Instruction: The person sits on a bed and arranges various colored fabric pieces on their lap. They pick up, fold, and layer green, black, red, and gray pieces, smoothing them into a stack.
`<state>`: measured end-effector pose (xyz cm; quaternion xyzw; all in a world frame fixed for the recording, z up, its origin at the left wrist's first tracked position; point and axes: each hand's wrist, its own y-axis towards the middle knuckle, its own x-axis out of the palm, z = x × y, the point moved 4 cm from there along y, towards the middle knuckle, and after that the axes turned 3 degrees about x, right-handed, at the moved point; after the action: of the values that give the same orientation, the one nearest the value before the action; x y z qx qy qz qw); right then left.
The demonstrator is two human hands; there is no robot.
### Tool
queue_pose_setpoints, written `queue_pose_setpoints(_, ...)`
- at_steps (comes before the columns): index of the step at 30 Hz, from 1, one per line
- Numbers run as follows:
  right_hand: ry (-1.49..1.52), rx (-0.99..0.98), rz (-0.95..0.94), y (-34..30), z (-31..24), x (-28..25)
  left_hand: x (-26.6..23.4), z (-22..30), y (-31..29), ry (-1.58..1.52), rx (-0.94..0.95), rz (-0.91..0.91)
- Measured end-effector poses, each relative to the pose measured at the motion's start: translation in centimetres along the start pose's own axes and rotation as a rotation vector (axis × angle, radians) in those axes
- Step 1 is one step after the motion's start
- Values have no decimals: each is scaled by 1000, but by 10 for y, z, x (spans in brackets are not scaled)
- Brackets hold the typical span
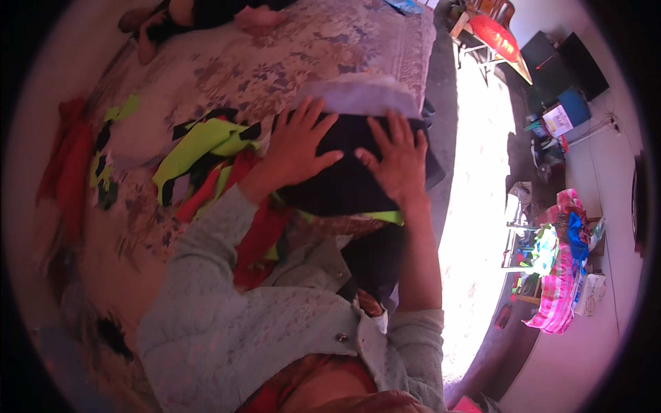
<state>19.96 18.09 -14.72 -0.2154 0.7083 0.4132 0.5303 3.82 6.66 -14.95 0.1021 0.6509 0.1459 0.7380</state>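
Observation:
A black piece of cloth [337,182] lies in front of me on the floral bedspread. My left hand [296,148] rests on its left part with the fingers spread. On the right part lies my right hand [396,162], flat, fingers pointing away from me. Beyond the fingertips is a pale grey-white cloth [361,95], touching the black one. A strip of lime-green fabric shows under the near edge of the black cloth. Left of my left wrist are lime-green pieces of fabric [200,148] mixed with black ones. Red cloth [261,237] lies below my left forearm.
The floral bedspread [241,69] spreads beneath the cloth. Another person [196,17] in black is at the far left. Red fabric [65,165] hangs at the left edge. Along the right wall stand a pink checked cloth [554,296] and several household things, past a sunlit floor strip [475,206].

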Motion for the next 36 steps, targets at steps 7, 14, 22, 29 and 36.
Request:
queue_pose_setpoints(7,44,26,-36,-3,2,-8,-4,6,4,-34,-14,-9)
queue_pose_setpoints(14,83,36,-45,-5,5,-5,-8,10,7,-60,-63,-80)
queue_pose_setpoints(22,120,47,-29,-5,7,-3,-8,8,8,-91,-57,-70)
queue_pose_setpoints(29,80,2,-4,-2,-2,-2,-5,-4,-9,-68,-55,25)
queue_pose_setpoints(36,-70,-22,-19,-3,7,0,14,-5,2,-129,-35,142)
